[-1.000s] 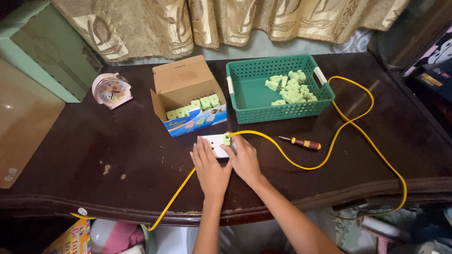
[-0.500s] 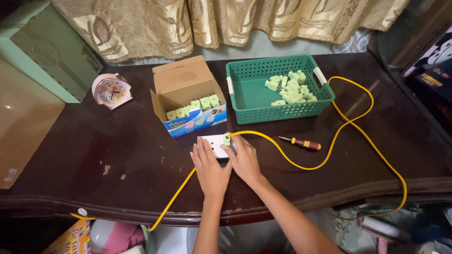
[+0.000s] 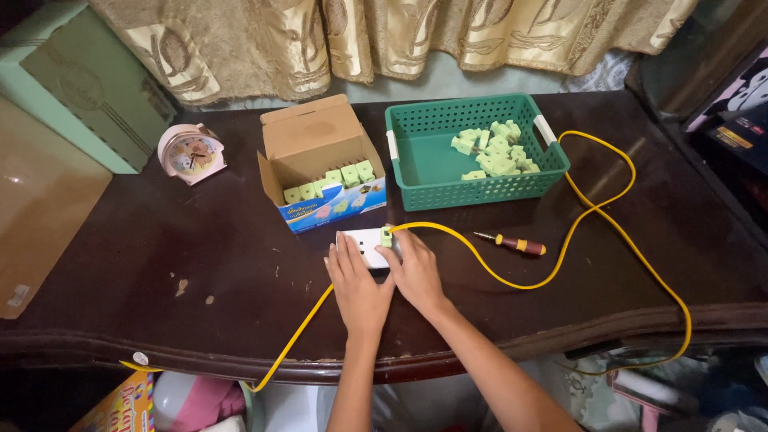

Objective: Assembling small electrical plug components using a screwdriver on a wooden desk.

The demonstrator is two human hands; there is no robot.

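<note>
1. Nothing on the table has shifted since the earlier frames: both hands rest in the same spot on the white socket block, and the screwdriver, basket and box lie where they did.
2. Left hand (image 3: 358,286) lies flat, palm down, fingers stretched forward onto the near left part of the white socket block (image 3: 365,245); it presses on the block and is not closed around it.
3. Right hand (image 3: 416,272) lies just beside the left, fingers reaching over the block's right end, fingertips at the small green plug (image 3: 386,237) seated in the block. Whether the fingers pinch the plug or only touch it cannot be told.
4. The block sits on the dark wooden table (image 3: 160,264), near its middle, just in front of the open cardboard box (image 3: 320,160).
5. A yellow cable (image 3: 560,272) runs from the plug to the right, loops past the basket, drops over the near edge, and another stretch leaves the block toward the near left.
6. The cardboard box holds a row of pale green plugs (image 3: 332,182).
7. A green plastic basket (image 3: 416,172), right of the box, holds a heap of more green plugs (image 3: 496,148).
8. A screwdriver (image 3: 516,244) with a red and yellow handle lies right of the hands, inside the cable's curve.
9. A small pink clock (image 3: 190,152) stands at the far left.
</note>
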